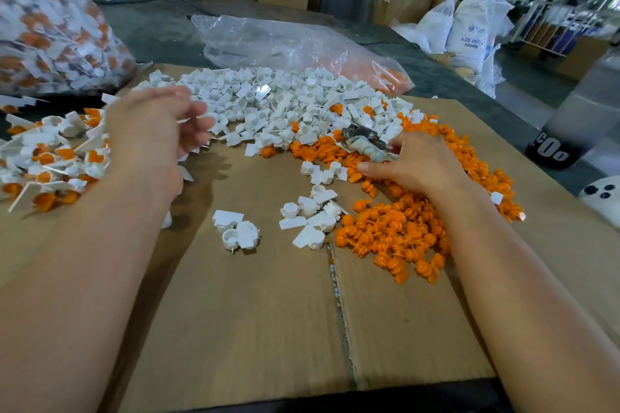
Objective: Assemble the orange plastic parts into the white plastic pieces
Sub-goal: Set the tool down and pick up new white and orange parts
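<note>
A heap of white plastic pieces [285, 104] covers the far middle of the cardboard sheet [255, 312]. Loose orange parts [396, 231] spread across its right side. A few white pieces [312, 211] and another small cluster [235, 228] lie apart near the centre. My left hand [154, 134] hovers, blurred, at the left edge of the white heap, fingers curled, with a thin white piece [188, 119] showing between thumb and fingers. My right hand [416, 168] rests on the orange parts and grips a small metal tool with a wrapped handle [365, 144].
Assembled white-and-orange pieces [50, 161] are piled at the left. A clear bag full of them [50, 27] stands behind. A flattened plastic bag [288, 43] holding some orange parts lies at the back. Cartons and white sacks [469, 27] stand beyond the table.
</note>
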